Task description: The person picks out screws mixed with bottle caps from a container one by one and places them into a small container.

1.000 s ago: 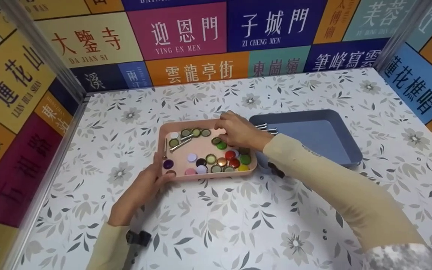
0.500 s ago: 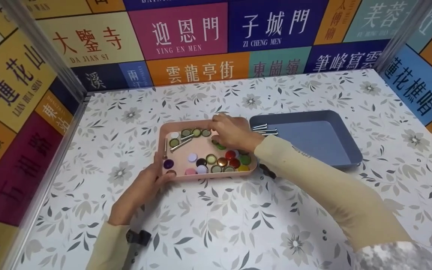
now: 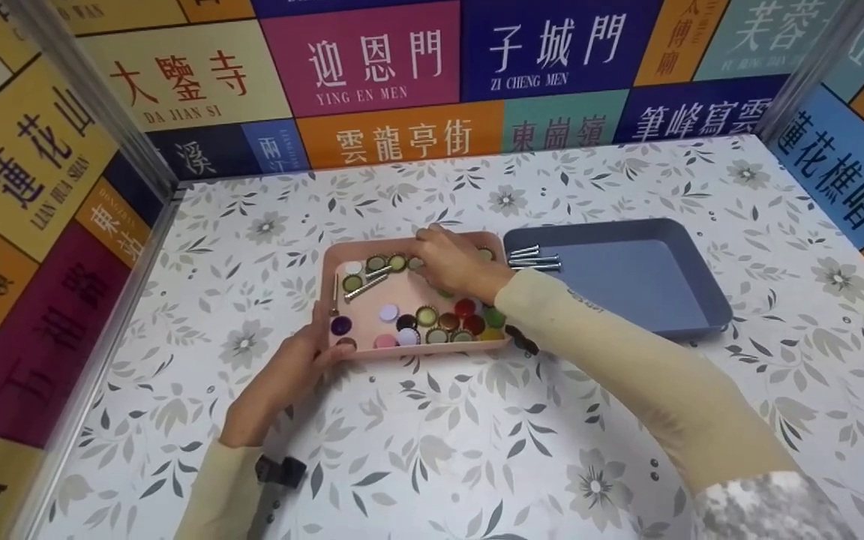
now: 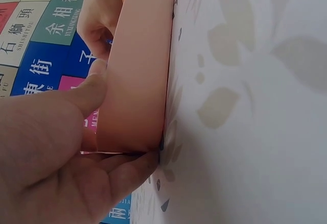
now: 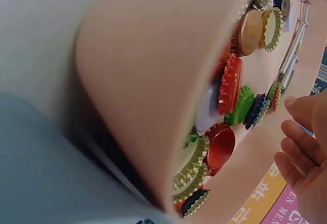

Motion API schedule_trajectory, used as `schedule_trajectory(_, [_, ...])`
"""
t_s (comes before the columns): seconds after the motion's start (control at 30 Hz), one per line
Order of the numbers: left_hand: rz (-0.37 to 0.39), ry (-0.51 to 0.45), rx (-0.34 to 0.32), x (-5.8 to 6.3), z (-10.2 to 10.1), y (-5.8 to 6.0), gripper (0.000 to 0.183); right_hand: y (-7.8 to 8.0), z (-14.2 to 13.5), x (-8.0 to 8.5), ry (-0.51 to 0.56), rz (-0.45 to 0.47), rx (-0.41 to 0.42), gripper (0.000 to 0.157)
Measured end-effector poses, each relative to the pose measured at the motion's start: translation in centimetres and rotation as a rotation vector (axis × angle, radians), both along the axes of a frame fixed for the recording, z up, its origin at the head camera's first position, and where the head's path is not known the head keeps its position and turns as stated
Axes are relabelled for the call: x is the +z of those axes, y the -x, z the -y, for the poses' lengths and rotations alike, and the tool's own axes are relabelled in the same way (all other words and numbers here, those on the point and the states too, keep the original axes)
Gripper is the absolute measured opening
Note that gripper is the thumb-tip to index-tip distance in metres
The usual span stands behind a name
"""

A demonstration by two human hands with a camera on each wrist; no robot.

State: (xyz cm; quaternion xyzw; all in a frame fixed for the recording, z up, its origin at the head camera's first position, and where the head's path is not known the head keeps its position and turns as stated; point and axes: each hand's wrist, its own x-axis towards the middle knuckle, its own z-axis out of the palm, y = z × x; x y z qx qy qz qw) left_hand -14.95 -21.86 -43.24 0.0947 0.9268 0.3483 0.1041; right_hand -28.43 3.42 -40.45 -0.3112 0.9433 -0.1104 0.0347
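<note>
A shallow pink tray (image 3: 372, 354) lies on the table, with bottle caps of several colours and a few silver screws (image 3: 366, 288) in it. My left hand (image 3: 293, 371) grips its near left corner; in the left wrist view the thumb lies over the rim and the fingers are against the outer wall. Over the tray's far side reaches my right hand (image 3: 453, 259), thumb close to the green-edged bottle caps (image 3: 397, 262). In the right wrist view its fingers (image 5: 296, 150) are loosely bent, with nothing visible between them and the thumb. The palm and forearm hide some caps.
Beside the pink tray on the right stands a blue-grey tray (image 3: 627, 285), with several silver screws (image 3: 533, 259) at its left end. A flower-patterned cover lies on the table (image 3: 432, 442). Panels with printed Chinese signs (image 3: 379, 60) enclose the back and sides.
My right hand has shifted left across the tray, from the green cap toward the row of caps at the far side. My left hand keeps its grip on the corner.
</note>
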Motion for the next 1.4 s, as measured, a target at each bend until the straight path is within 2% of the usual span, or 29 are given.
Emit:
schedule_trajectory(0.2, [0.022, -0.008, 0.031, 0.1, 0.2, 0.3, 0.09, -0.1, 0.3, -0.1, 0.004, -0.015, 0.01, 0.037])
schedule_trajectory(0.43, [0.008, 0.007, 0.044, 0.4, 0.3, 0.6, 0.084, 0.1, 0.9, 0.1, 0.011, -0.038, 0.033, 0.035])
schedule_trajectory(0.67, [0.015, -0.007, 0.059, 0.6, 0.4, 0.7, 0.076, 0.5, 1.4, 0.2, 0.043, -0.064, 0.081, 0.025])
schedule_trajectory(0.87, [0.026, -0.023, 0.076, 0.6, 0.4, 0.8, 0.06, 0.5, 2.0, 0.1, 0.035, -0.024, 0.072, 0.026])
schedule_trajectory(1.13, [0.049, -0.028, 0.075, 0.7, 0.6, 0.6, 0.081, 0.8, 3.0, 0.9, 0.054, 0.039, 0.046, 0.029])
schedule_trajectory(1.27, [0.078, -0.043, 0.09, 0.7, 0.6, 0.5, 0.073, 0.9, 3.1, 1.0, 0.043, 0.073, 0.043, 0.03])
schedule_trajectory(1.33, [0.092, -0.052, 0.105, 0.6, 0.5, 0.5, 0.063, 1.0, 3.1, 0.8, 0.041, 0.07, 0.054, 0.027])
schedule_trajectory(1.4, [0.096, -0.057, 0.112, 0.5, 0.5, 0.5, 0.061, 1.1, 3.1, 0.7, 0.041, 0.063, 0.063, 0.025])
